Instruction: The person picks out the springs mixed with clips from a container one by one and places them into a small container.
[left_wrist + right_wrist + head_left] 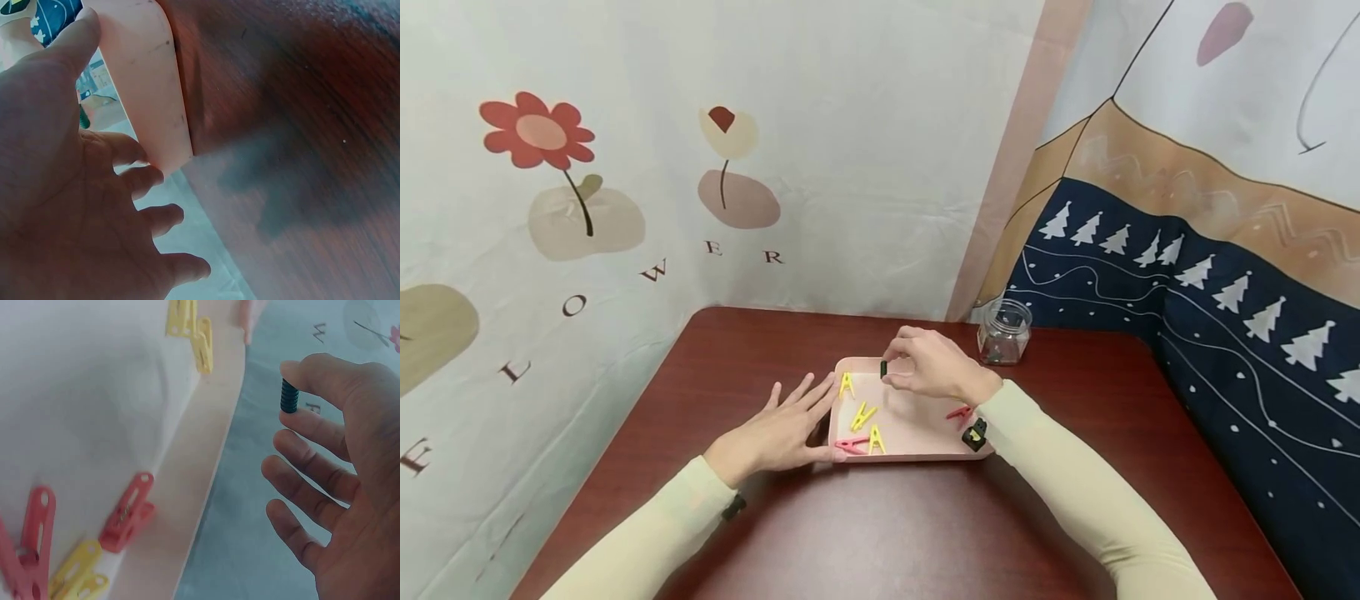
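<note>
My right hand (931, 363) is over the far part of a pink tray (917, 457). Between thumb and index finger it pinches a small dark green ribbed cylinder (289, 397); the other fingers are loosely bent and hold nothing. My left hand (778, 429) lies spread at the tray's left side, its thumb by the near left corner and its fingertips along the left rim. On the tray lie yellow clothespins (862, 415), a pinkish-red clothespin (852, 446) at the near left, and a red clothespin (959, 412) at the right, partly hidden by my right wrist.
A clear glass jar (1004, 333) with its mouth uncovered stands at the table's back edge, right of the tray; a little dark content shows at its bottom. The reddish-brown table (850, 533) meets printed curtains at the back and sides.
</note>
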Demonstrator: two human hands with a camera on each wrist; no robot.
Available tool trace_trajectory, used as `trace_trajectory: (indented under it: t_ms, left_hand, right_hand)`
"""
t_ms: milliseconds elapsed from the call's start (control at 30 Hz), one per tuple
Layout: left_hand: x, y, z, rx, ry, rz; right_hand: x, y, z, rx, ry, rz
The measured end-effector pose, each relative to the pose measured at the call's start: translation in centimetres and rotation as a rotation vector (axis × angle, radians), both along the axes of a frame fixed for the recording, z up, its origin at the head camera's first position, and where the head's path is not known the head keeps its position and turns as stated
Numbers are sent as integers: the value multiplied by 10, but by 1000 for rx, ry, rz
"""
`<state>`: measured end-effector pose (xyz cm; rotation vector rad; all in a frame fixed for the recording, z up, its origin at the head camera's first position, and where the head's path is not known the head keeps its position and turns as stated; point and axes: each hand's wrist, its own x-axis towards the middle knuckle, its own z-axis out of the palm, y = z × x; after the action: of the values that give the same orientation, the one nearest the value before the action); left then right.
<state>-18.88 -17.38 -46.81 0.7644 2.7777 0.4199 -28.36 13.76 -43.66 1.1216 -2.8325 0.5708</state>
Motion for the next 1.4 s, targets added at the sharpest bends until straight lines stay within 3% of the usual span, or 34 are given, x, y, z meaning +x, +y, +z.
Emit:
trace_trajectory:
  t_ms: [400,867,1400]
  left_hand:
    - [1,0,0,-11,3,6]
    - [2,0,1,-15,3,6]
    - [7,3,6,-18,7,16]
  right_hand:
    - [0,44,7,-110,-89,-125]
    - [-10,106,13,-145,-13,-288]
    - [-18,170,15,-208,1,-480]
